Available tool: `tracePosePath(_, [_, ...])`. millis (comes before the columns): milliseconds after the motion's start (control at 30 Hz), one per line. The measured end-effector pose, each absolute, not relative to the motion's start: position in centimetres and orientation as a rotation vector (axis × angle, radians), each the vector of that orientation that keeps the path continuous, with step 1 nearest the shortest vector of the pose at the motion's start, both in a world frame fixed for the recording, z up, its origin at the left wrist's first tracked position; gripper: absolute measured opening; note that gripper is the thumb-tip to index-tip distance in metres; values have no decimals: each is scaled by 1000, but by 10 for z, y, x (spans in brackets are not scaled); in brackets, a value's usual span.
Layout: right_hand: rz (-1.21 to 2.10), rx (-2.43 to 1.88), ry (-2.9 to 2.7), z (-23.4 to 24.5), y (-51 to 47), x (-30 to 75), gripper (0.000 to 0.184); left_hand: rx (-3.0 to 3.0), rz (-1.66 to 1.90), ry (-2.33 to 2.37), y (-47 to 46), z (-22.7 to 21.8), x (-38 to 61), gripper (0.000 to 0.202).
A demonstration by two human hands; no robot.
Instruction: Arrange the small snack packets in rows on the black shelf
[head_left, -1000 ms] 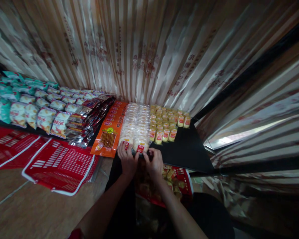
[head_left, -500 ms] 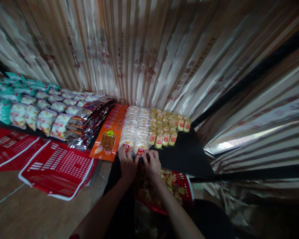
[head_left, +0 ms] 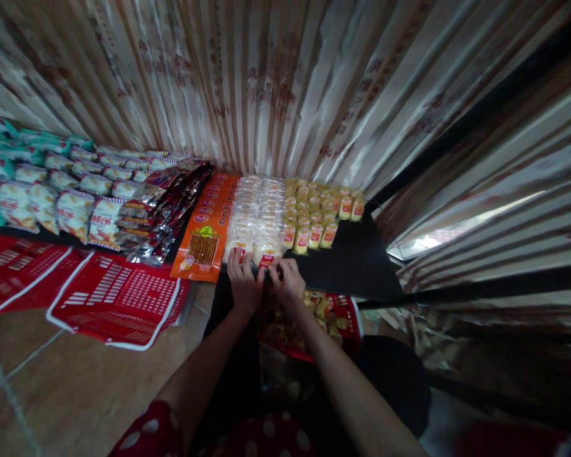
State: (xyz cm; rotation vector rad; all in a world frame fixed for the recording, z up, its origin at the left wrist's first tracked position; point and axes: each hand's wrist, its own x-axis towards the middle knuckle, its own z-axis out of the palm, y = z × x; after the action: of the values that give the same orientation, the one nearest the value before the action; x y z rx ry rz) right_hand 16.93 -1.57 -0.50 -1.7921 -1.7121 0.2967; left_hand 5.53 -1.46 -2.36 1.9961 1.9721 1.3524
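Two rows of clear-wrapped white packets [head_left: 255,219] stand side by side on the black shelf [head_left: 354,263], directly at 12 o'clock from the fingers of both hands. Each row's long axis runs away from the person, from 6 toward 12 o'clock, the left row leaning slightly toward 1. The front packets turn their red labels toward 6 o'clock.

The left hand [head_left: 245,287] has bent fingers resting against the front of the left row, its thumb at about 2 o'clock, toward the right row. The right hand [head_left: 289,284] has curled fingers at the lower edge of the right row's front packet. Whether either hand grips anything, I cannot tell.

An orange bag [head_left: 207,222] lies at 9 o'clock beside the white rows; yellow packets [head_left: 315,231] stand at 3 o'clock. At 5 o'clock, below the shelf, sits a red basket [head_left: 352,316].
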Motion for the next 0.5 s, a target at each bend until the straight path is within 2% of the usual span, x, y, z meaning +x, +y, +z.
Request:
tracePosePath(333, [305,-1543,-1612,-25,-63,186,25,2050,1383,1920,-28,-26,46,45])
tracePosePath(500, [624,-1801,-1848,-59,-96,215,24,2131,1365,1844,-34,-27,46,36])
